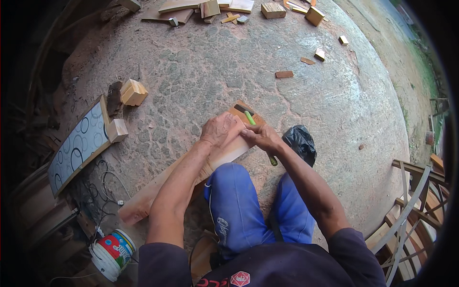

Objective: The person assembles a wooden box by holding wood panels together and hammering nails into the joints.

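A long wooden board (138, 200) slants from the lower left up to the space before my knees. My left hand (219, 130) is closed over its upper part, fingers bent round the edge. At the board's upper end my right hand (263, 137) has its thumb and fingers pressed together on the wood; anything small between them is hidden. A hammer with a dark head (244, 110) and green handle (250, 117) lies across a brown wood piece (258, 120), its handle passing beneath my right hand and showing again beyond it.
A black plastic bag (300, 143) sits right of my knees. Wood blocks (134, 92) and a circle-patterned panel (81, 141) stand at left, above cables and a paint bucket (112, 253). Offcuts (273, 10) lie at the far side. Wooden frames and strips (406, 215) crowd the right.
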### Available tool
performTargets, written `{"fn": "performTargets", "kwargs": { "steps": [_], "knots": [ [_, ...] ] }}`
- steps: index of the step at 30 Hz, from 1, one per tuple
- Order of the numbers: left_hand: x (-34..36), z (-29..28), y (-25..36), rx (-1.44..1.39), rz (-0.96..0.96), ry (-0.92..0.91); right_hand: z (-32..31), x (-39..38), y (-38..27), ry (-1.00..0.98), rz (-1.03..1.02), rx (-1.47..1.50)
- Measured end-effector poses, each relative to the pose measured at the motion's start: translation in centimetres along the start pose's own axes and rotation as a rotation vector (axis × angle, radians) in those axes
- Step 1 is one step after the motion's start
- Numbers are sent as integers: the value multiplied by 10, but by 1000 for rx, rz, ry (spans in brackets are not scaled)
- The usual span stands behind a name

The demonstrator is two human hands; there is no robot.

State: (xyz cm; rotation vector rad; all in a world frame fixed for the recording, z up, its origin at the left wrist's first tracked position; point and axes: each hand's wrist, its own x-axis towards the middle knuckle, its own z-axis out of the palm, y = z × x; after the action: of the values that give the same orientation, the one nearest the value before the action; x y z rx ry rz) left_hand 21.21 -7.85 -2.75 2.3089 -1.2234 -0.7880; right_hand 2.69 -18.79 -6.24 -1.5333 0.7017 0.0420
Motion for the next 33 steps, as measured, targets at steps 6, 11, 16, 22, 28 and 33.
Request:
{"fn": "performTargets", "kwargs": {
  "steps": [6,11,16,22,28,33],
  "knots": [
    [17,3,-21,-336,-140,-114,-1,0,-8,-100,14,188],
    [-6,-5,-15,-262,98,-178,-3,-7,-14,-100,-2,188],
    [-34,-2,25,236,47,105,-7,-7,-17,-112,28,111],
    [-32,18,12,198,-191,212,-3,-14,-42,-35,70,-233],
    [-36,7,21,153,-196,137,-22,-83,-66,169,-290,-421],
    [-33,6,25,115,-198,109,-26,-109,-56,224,-401,-592]
  ]
}}
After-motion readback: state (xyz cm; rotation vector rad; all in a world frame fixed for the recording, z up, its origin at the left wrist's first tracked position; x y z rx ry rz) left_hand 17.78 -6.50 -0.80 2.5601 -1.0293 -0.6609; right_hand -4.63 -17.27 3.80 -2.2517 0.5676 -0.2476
